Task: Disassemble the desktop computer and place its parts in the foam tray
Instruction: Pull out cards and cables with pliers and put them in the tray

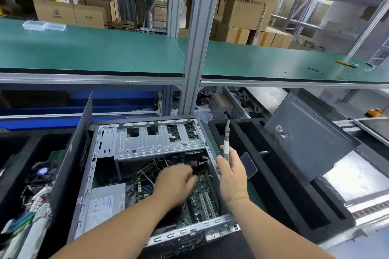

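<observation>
Head view: the desktop computer lay on its side with the side panel off, interior facing up, between two black foam trays. The left hand reached into the case above the motherboard, near a bundle of cables; it was motion-blurred, fingers apparently curled, but whether they gripped anything could not be told. The right hand was raised over the case's right edge, fingers wrapped round the grey handle of a pair of cutters, tips pointing up. The foam tray on the right stood just beside the case. The left foam tray held a fan and loose boards. A grey power supply sat in the case's near-left corner.
</observation>
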